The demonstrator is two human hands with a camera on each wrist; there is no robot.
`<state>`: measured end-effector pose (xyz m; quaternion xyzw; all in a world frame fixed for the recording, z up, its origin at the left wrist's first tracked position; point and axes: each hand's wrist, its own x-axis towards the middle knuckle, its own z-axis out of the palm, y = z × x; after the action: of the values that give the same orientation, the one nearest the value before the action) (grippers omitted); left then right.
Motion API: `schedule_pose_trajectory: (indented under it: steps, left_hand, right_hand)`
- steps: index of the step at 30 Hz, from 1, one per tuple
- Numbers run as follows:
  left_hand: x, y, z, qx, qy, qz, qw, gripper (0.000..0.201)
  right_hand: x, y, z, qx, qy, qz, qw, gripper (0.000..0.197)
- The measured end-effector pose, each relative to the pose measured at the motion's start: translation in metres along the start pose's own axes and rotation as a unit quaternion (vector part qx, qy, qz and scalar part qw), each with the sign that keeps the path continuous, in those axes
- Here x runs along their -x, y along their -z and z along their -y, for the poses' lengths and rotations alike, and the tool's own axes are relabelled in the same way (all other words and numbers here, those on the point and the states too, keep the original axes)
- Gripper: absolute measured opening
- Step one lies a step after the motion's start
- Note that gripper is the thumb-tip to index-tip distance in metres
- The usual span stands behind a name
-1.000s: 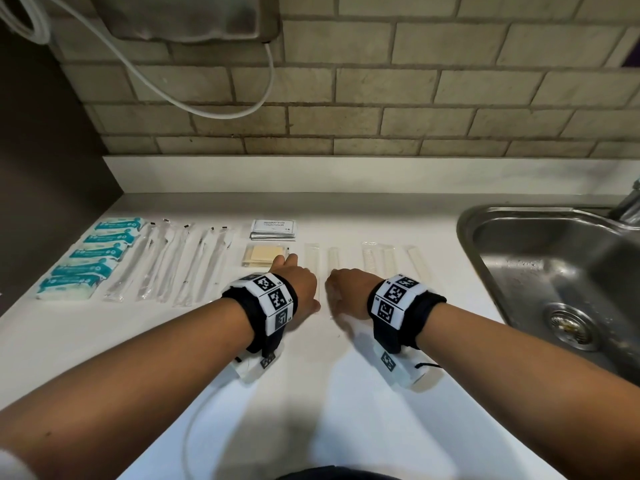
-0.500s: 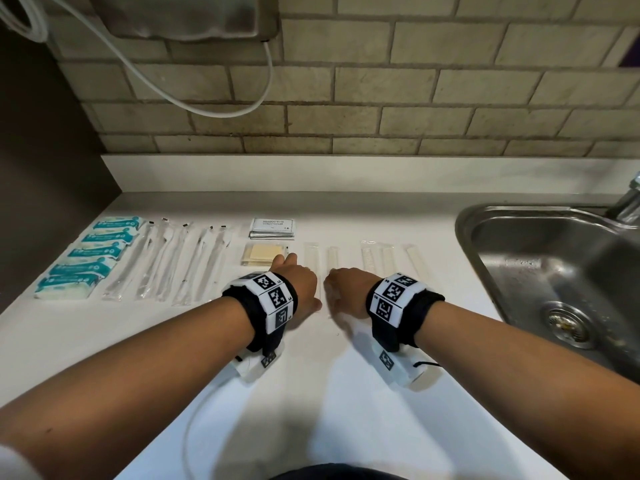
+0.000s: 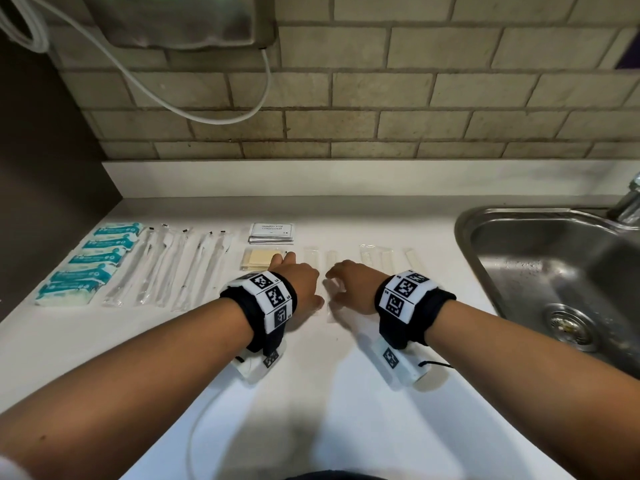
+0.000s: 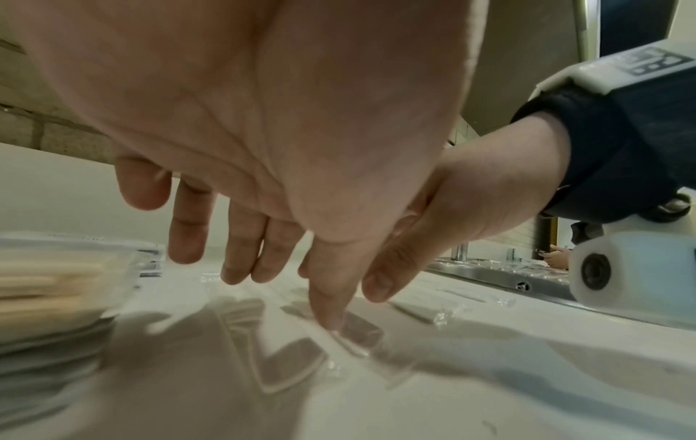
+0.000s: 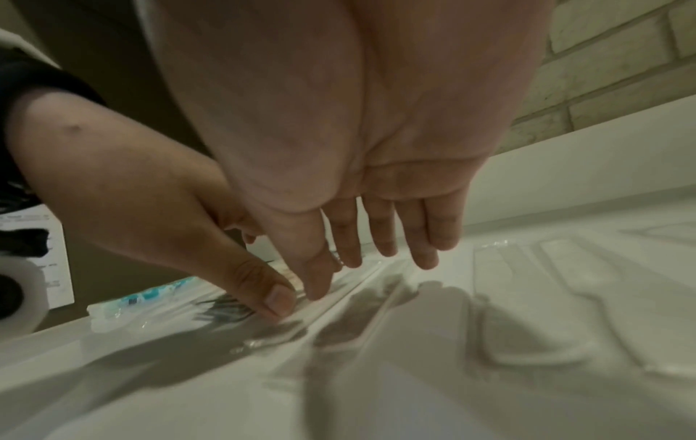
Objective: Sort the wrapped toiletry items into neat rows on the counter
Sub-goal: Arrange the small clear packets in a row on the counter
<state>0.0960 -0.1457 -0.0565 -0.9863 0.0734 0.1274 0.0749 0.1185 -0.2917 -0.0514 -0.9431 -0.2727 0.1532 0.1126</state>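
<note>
Both hands have barely shifted since a second ago, still hovering side by side over the clear combs near the middle of the counter point(image 3: 346, 393). From the head view, the left hand point(image 3: 298, 285) is lying knuckles-up, well left of the sink point(image 3: 554, 265), and the right hand point(image 3: 353, 285) is sitting beside it, nearer the sink; the fingers are hiding under the hands there. The wrist views are showing what the head view cannot: the left hand's fingers point(image 4: 241, 253) are hanging straight and relaxed, its thumb tip pressing down on a clear comb wrapper point(image 4: 354, 345), grasping nothing. The right hand's fingers point(image 5: 380, 235) are likewise hanging extended, its thumb just above a wrapper, next to the left thumb.

Only the head view is showing the whole layout. Farthest from the sink, teal packets point(image 3: 90, 265) are lying in a column, then wrapped toothbrushes point(image 3: 173, 268) in a row, then shampoo sachets point(image 3: 271, 233) with a tan packet point(image 3: 258, 258) in front. More clear combs point(image 3: 388, 259) are lying between the right hand and the sink.
</note>
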Motion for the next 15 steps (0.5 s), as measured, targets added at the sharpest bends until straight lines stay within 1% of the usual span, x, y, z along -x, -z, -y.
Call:
schedule_pose_trajectory:
  steps: [2, 4, 7, 9, 12, 15]
  left_hand:
    - [-0.003, 0.007, -0.005, 0.002, -0.012, -0.007, 1.000, 0.032]
    - [-0.007, 0.011, -0.013, 0.010, -0.028, -0.021, 0.999, 0.035]
    - [-0.012, 0.016, -0.036, 0.023, -0.067, -0.057, 0.996, 0.033]
    - [-0.015, 0.016, -0.053, 0.027, -0.103, -0.065, 0.992, 0.034]
    - [-0.017, 0.011, -0.072, 0.004, -0.139, -0.040, 0.990, 0.037]
    - [-0.019, 0.007, -0.075, -0.024, -0.135, -0.038, 0.990, 0.039]
  right_hand:
    - [0.004, 0.014, -0.009, -0.008, -0.014, 0.006, 1.000, 0.039]
    - [0.009, 0.024, -0.020, 0.027, -0.031, 0.008, 0.999, 0.035]
    - [0.018, 0.033, -0.039, 0.089, -0.071, 0.035, 0.993, 0.026]
    - [0.022, 0.034, -0.051, 0.096, -0.089, 0.058, 0.990, 0.018]
    - [0.029, 0.027, -0.061, 0.075, -0.093, 0.088, 0.989, 0.021]
    - [0.033, 0.022, -0.060, 0.073, -0.092, 0.087, 0.989, 0.026]
